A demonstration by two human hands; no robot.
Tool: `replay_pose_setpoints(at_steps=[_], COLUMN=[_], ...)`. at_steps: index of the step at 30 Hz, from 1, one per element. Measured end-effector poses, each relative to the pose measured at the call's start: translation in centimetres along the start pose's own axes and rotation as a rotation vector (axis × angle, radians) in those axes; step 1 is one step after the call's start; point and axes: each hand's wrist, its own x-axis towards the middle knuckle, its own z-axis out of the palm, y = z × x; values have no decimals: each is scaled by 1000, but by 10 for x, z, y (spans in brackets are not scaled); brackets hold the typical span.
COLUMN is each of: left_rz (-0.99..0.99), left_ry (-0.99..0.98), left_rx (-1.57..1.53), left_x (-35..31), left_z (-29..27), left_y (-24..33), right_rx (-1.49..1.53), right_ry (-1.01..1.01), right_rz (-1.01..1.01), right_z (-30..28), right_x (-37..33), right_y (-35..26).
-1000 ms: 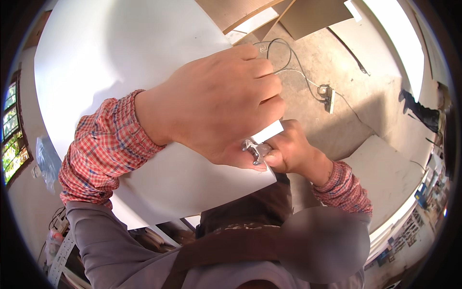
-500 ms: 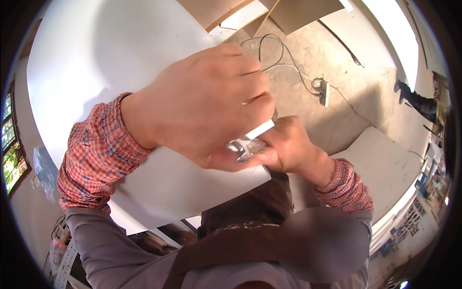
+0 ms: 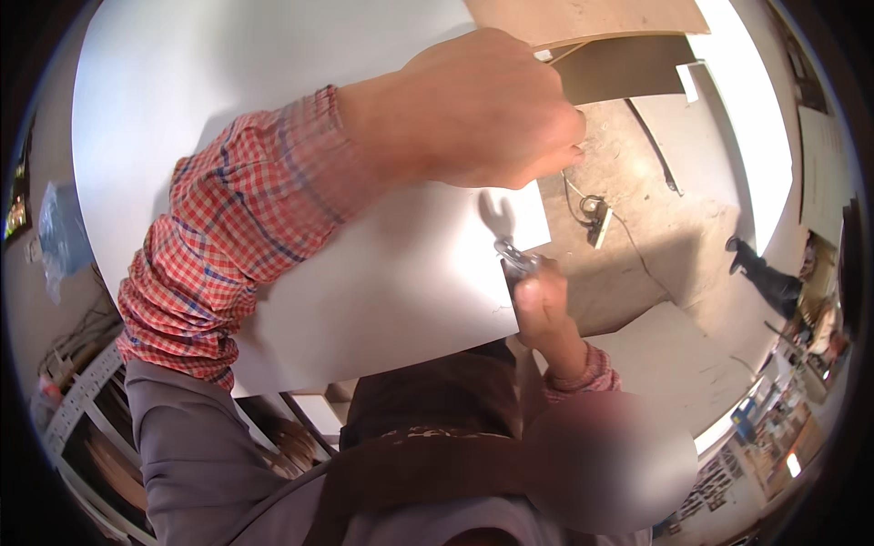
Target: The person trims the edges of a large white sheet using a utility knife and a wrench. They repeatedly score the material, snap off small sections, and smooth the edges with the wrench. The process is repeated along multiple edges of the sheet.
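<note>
A large white panel (image 3: 401, 282) spreads beneath my hands, its right edge stepped near the tool. My left hand (image 3: 473, 109) is above the panel's right part, closed and slightly blurred; its fingers curl down out of sight, so anything in them is hidden. My right hand (image 3: 543, 305), lower and beside the panel's right edge, is closed round silver metal pliers (image 3: 519, 258). Their jaws point up and left over the panel, casting a forked shadow on it. The handles are hidden in my palm.
A power strip (image 3: 596, 225) with a cable lies on the concrete floor (image 3: 628, 173) to the right. Brown boards (image 3: 601, 18) stand at the far side. A metal rack (image 3: 86, 391) is at lower left, a clear plastic bag (image 3: 62, 237) above it.
My left hand has moved away from the right hand, up and to the right. My right hand has dropped lower with the pliers, whose jaws now show clear of the left hand.
</note>
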Motion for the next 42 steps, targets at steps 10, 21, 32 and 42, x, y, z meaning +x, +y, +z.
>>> replay_pose_setpoints(at_steps=[10,21,32,42], left_rz=[-96,-5,24,-23], left_ry=[-26,9,129,128], left_rx=[-11,-195,-100,-43], left_x=[3,1,-11,-8], left_z=[7,4,9,14], left_y=[5,-11,-8,-5], right_rx=[-294,-411,-48,-149], right_ry=[-200,-73,-46,-253], right_rz=[-145,90,223,35], right_z=[-19,-17,-24,-27], right_x=[22,9,-6,20], right_y=[3,-22,-11,-6])
